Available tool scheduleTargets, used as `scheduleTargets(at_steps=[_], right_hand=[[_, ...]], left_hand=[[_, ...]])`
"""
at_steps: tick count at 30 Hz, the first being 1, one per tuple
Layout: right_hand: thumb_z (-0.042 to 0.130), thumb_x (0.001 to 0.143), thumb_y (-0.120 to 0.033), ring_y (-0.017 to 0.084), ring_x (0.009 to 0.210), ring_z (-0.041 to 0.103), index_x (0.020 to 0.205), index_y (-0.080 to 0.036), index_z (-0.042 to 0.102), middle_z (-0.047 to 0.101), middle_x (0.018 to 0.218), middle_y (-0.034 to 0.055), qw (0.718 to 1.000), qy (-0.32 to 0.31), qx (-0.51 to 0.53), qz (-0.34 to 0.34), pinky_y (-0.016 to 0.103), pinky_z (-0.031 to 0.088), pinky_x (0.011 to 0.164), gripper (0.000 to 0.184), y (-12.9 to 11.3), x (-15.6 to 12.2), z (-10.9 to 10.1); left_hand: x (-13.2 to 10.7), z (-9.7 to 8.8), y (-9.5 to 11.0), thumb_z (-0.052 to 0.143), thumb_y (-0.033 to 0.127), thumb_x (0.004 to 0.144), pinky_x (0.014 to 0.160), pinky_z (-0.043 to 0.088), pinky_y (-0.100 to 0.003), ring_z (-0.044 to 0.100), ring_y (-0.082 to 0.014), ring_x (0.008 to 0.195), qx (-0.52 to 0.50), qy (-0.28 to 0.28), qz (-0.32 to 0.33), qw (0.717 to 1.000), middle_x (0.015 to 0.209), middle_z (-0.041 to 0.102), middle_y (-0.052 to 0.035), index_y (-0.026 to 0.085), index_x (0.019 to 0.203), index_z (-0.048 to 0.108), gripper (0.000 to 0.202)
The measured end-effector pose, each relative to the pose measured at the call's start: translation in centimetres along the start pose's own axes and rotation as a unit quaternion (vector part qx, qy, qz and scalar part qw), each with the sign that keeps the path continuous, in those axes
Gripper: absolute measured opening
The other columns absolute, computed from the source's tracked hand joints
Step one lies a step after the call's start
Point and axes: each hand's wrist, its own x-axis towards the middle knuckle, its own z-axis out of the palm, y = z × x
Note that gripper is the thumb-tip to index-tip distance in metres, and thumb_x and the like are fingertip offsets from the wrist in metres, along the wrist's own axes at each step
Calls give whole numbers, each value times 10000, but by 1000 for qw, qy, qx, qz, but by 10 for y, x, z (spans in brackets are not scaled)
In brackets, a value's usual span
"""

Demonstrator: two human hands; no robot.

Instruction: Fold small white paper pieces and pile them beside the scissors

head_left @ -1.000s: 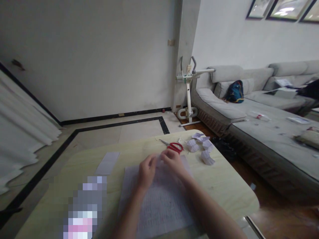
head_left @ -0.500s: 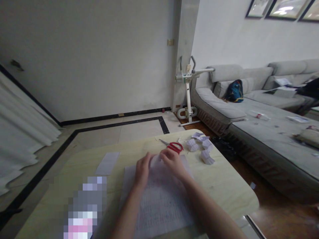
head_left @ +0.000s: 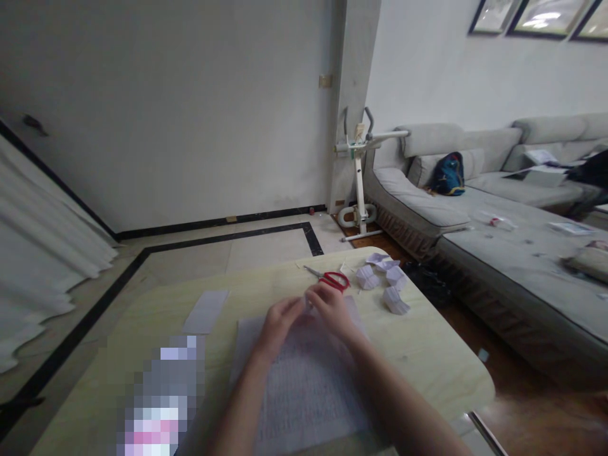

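My left hand (head_left: 279, 324) and my right hand (head_left: 331, 310) meet over the upper part of a large written or printed sheet (head_left: 304, 396) lying on the table. Between their fingertips is a small white piece of paper (head_left: 308, 303), pinched from both sides and mostly hidden by the fingers. Just beyond my right hand lie red-handled scissors (head_left: 335, 280), blades pointing to the left. Several folded paper pieces (head_left: 367, 277) are grouped at the far right corner. Off to the left, a flat white paper strip (head_left: 206, 311) rests on the wood.
The pale wooden table (head_left: 427, 367) has rounded corners. A blurred-out patch (head_left: 159, 399) covers something at its left. Beyond stand a white exercise machine (head_left: 360, 180) and a grey sofa (head_left: 503, 218) with a blue backpack (head_left: 449, 174). A white curtain (head_left: 42, 253) hangs at left.
My left hand has moved right, closer to my right hand, covering more of the small paper. My right hand stays almost in place. The scissors and folded pieces lie as before.
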Motion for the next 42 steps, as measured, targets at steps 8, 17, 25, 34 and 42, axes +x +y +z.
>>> scheduleTargets(at_steps=[8, 17, 25, 34, 42], right_hand=[[536, 825, -287, 144, 666, 573, 734, -165, 635, 622, 687, 17, 1000, -19, -6, 22, 247, 440, 611, 182, 0, 0, -1], [610, 769, -295, 141, 656, 571, 748, -158, 641, 622, 705, 22, 1000, -1, -4, 27, 251, 451, 614, 142, 9, 1, 1], [598, 768, -275, 147, 656, 573, 733, -158, 644, 627, 699, 29, 999, -8, 1, 32, 258, 459, 620, 131, 5, 1, 0], [598, 768, -316, 148, 663, 570, 722, -161, 636, 620, 690, 22, 999, -1, 13, 40, 250, 448, 605, 166, 3, 2, -1], [593, 783, -330, 146, 650, 556, 731, -160, 644, 610, 680, 18, 999, -11, 10, 39, 251, 438, 606, 185, 6, 1, -2]], left_hand=[[3, -3, -2, 637, 423, 745, 654, 535, -277, 660, -189, 734, 57, 43, 26, 997, 913, 701, -97, 116, 964, 687, 380], [4, 0, 0, 656, 425, 723, 636, 529, -263, 665, -186, 703, 111, 58, 56, 991, 875, 716, -70, 137, 938, 710, 363], [4, 1, -3, 647, 395, 737, 669, 541, -280, 673, -197, 732, 121, 58, 82, 988, 873, 716, -73, 133, 964, 702, 351], [3, 0, -2, 630, 418, 745, 694, 554, -309, 681, -220, 771, 84, 61, 59, 993, 926, 707, -93, 112, 927, 696, 362], [3, -2, -1, 636, 402, 750, 699, 556, -317, 685, -215, 750, 70, 47, 40, 996, 951, 710, -98, 117, 991, 692, 378]])
